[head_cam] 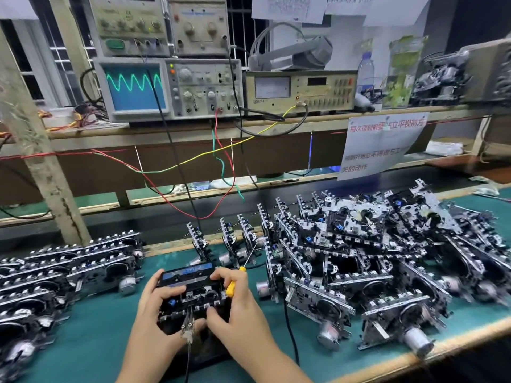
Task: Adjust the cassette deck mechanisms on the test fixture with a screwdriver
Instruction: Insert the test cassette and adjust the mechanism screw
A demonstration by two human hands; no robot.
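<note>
A cassette deck mechanism (193,298) with a blue-labelled cassette (188,273) in it sits on the black test fixture (204,346) at the bench's near edge. My left hand (154,302) grips the mechanism's left side, fingers curled over its top. My right hand (235,302) holds its right side and carries a yellow-handled screwdriver (235,280), whose thin shaft points up and away to the right. A metal clip with a black lead (188,327) hangs on the mechanism's front edge.
Rows of deck mechanisms (63,269) lie on the green mat at left; a big heap of them (373,258) fills the right. On the shelf behind stand an oscilloscope (166,88) showing a green wave and a meter (300,91). Coloured wires (221,161) hang down.
</note>
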